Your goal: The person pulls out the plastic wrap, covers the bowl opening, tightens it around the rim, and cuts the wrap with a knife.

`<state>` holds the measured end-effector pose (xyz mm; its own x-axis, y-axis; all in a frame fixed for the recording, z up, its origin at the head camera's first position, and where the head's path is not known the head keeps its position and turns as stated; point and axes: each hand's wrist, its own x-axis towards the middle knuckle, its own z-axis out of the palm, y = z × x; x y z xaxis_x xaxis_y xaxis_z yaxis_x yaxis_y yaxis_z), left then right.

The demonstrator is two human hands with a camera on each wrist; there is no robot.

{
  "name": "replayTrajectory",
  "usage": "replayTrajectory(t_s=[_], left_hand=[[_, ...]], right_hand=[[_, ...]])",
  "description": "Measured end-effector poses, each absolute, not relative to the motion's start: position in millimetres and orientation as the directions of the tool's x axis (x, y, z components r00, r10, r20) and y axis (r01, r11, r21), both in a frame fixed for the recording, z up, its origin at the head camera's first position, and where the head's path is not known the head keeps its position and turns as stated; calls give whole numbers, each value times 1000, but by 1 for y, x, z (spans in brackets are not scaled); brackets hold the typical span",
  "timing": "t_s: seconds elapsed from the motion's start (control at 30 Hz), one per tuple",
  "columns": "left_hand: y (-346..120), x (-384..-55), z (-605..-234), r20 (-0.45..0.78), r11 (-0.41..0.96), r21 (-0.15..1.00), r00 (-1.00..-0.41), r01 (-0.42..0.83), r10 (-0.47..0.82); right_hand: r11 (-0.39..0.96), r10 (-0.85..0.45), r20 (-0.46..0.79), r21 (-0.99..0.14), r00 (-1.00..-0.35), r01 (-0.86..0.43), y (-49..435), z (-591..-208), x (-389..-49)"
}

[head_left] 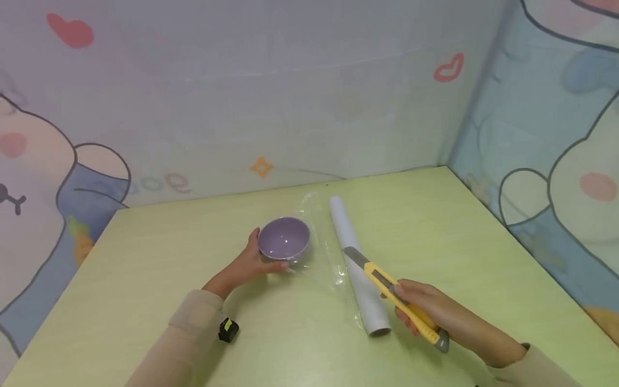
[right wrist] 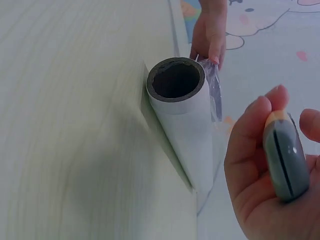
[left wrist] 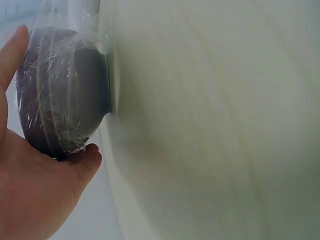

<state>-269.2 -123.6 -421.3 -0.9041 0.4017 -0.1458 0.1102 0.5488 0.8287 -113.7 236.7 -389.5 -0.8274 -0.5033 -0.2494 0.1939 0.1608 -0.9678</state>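
In the head view my left hand [head_left: 249, 263] grips a purple bowl [head_left: 285, 236] by its side, thumb and fingers spread around it. Clear plastic wrap [left wrist: 55, 90] clings to the bowl's outside in the left wrist view, and a loose stretch of it spreads toward a white roll [head_left: 369, 301]. My right hand [head_left: 425, 301] holds a yellow utility knife [head_left: 377, 277] over the roll. Its grey blade end points up and left, overlapping the roll in the head view. The knife's grey butt end [right wrist: 287, 165] faces the right wrist camera.
A small black object [head_left: 228, 329] with a yellow-green mark lies near my left sleeve. The pale green table [head_left: 159, 258] ends at cartoon-printed cloth walls [head_left: 338, 97] at the back and right. The roll's hollow end [right wrist: 175, 80] faces the near side.
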Motion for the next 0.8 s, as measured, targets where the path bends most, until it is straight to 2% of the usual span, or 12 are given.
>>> replayTrajectory(t_s=[0.17,0.3,0.43,0.63,0.8], left_hand=[[-119,-269,-425,-79,491,859,-910,146,407],[-117,-269,-425,-28,455,871,-904,188,427],[-116,-269,-425,-3,420,882,-890,212,455],[-115,-270,-427,8,409,884,-883,225,470],[-115,-270,-425,25,405,880,-875,249,483]], right_hand=[[201,-408,-269,-959,-872,202,230,-391,-120],[227,-285,-300,-944,-910,240,224,-389,-123],[239,-191,-277,-944,-942,229,219,-388,-126],[216,-111,-214,-958,-971,187,219,-388,-136],[173,-97,-187,-970,-978,169,222,-387,-145]])
